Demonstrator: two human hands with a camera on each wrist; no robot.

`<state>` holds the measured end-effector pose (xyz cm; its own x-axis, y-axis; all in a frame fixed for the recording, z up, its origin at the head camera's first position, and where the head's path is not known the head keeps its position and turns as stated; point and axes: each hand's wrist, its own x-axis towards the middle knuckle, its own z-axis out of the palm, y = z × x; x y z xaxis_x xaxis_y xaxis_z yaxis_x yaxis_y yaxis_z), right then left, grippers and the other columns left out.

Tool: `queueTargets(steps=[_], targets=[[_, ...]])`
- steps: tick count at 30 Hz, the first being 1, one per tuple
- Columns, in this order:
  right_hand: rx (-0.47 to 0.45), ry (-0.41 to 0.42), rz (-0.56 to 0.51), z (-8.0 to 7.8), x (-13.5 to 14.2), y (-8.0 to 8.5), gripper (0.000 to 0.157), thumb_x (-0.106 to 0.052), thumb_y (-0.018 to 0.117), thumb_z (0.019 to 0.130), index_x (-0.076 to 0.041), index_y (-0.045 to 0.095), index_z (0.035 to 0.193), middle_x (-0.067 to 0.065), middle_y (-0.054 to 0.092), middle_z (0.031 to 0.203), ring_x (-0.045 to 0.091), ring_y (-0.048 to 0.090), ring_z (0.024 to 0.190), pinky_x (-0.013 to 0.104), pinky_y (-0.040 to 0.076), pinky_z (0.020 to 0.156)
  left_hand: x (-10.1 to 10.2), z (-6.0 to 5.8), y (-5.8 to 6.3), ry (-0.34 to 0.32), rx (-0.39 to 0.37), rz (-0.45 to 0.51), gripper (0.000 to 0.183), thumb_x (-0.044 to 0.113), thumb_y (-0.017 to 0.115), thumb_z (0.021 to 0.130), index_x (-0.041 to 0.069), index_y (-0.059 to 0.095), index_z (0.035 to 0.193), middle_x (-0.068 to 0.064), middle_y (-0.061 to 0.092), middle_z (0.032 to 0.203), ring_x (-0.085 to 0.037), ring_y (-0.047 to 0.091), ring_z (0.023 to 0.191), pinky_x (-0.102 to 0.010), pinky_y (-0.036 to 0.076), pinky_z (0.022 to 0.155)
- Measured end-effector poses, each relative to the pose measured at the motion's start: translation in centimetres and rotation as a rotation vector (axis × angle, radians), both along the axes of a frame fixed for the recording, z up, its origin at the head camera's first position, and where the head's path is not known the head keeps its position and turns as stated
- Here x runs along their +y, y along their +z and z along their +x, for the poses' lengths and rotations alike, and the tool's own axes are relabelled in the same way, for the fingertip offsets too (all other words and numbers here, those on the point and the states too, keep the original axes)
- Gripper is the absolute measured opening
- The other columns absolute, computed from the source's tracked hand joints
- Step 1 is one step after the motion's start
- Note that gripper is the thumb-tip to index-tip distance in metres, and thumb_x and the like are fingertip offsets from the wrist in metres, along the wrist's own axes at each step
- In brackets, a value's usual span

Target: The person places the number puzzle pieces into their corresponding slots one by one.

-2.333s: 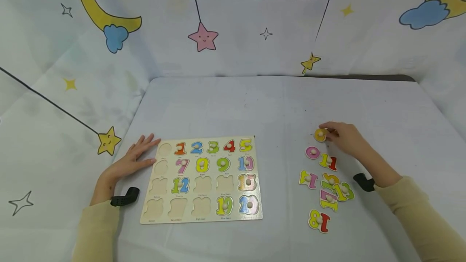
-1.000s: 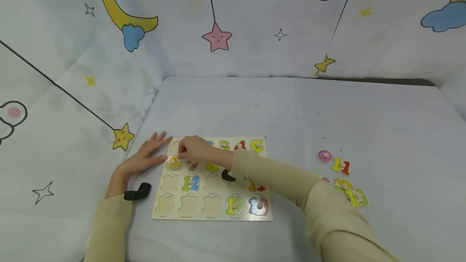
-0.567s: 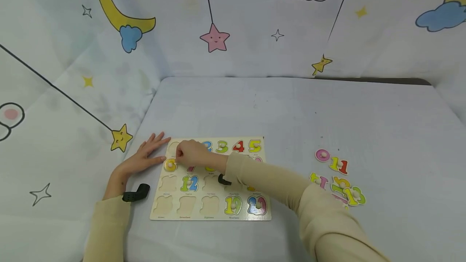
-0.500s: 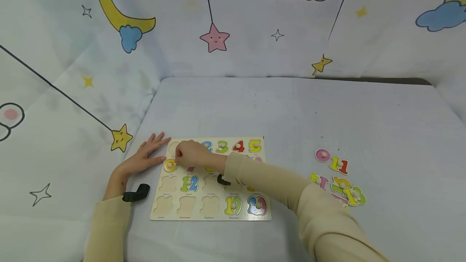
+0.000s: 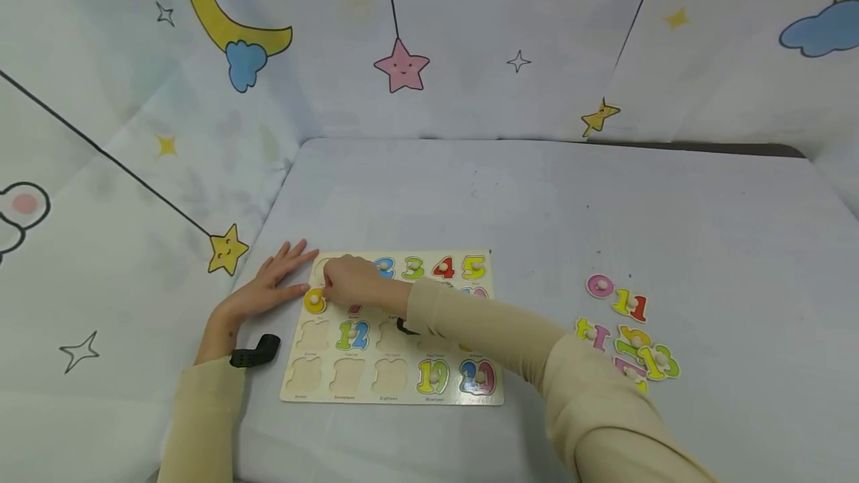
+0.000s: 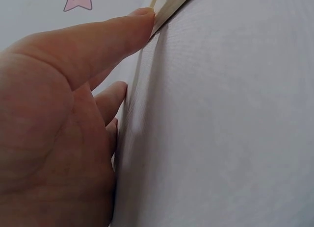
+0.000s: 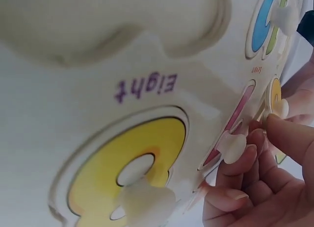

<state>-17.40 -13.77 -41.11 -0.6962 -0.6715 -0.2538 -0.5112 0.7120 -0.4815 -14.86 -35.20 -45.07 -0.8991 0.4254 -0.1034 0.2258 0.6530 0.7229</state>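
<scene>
My right hand (image 5: 352,281) reaches over the wooden number board (image 5: 288,391), pinching the edge of a yellow number 6 puzzle piece (image 5: 315,301) between thumb and finger. In the right wrist view, that orange-yellow piece (image 7: 275,92), with its white knob, sits tilted at the thumb tip. It lies over the left slot of the second row, beside the pink 7 (image 7: 235,114). My left hand (image 5: 260,291) rests at the board's left edge with fingers spread. The left wrist view has its thumb (image 6: 132,28) touching the board's side (image 6: 171,9). The 1 is hidden behind my right hand.
Loose number pieces lie to the right: a pink 0 (image 5: 600,286), an 11 (image 5: 629,305), a 14 (image 5: 593,335) and an overlapping group (image 5: 647,355). My right sleeve (image 5: 496,326) crosses the board. Several bare slots (image 5: 347,376) show in its lower rows. A printed cloth backdrop rises behind.
My right hand has picked up the yellow 6 at the right and carried it left to the board's second row. My left hand stays at the board's edge. The head view has shifted slightly.
</scene>
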Motion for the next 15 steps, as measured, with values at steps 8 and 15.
queueTargets(steps=[8, 15], targets=[[0.044, 0.121, 0.124, -0.9, -0.6, 0.3, 0.016, -0.028, 0.056, 0.095, -0.014, 0.060, 0.089, -0.006, 0.055, 0.073, 0.008, 0.049, 0.058, 0.020, 0.038, 0.051, 0.6, 0.2, 0.9, 0.000, 0.000, 0.004, 0.061, 0.016, 0.061, 0.092, 0.006, 0.033, 0.146, -0.019, 0.005, 0.154, -0.037, -0.012, 0.137, -0.056, -0.011, 0.104], [0.039, 0.141, 0.138, -1.3, -1.0, 0.7, 0.017, -0.030, 0.062, 0.092, -0.013, 0.060, 0.086, -0.004, 0.057, 0.064, 0.006, 0.049, 0.047, 0.019, 0.038, 0.046, 0.1, 0.0, 0.0, -0.017, 0.034, 0.015, 0.060, 0.015, 0.061, 0.092, 0.007, 0.034, 0.145, -0.020, 0.006, 0.153, -0.038, -0.011, 0.137, -0.056, -0.011, 0.104]])
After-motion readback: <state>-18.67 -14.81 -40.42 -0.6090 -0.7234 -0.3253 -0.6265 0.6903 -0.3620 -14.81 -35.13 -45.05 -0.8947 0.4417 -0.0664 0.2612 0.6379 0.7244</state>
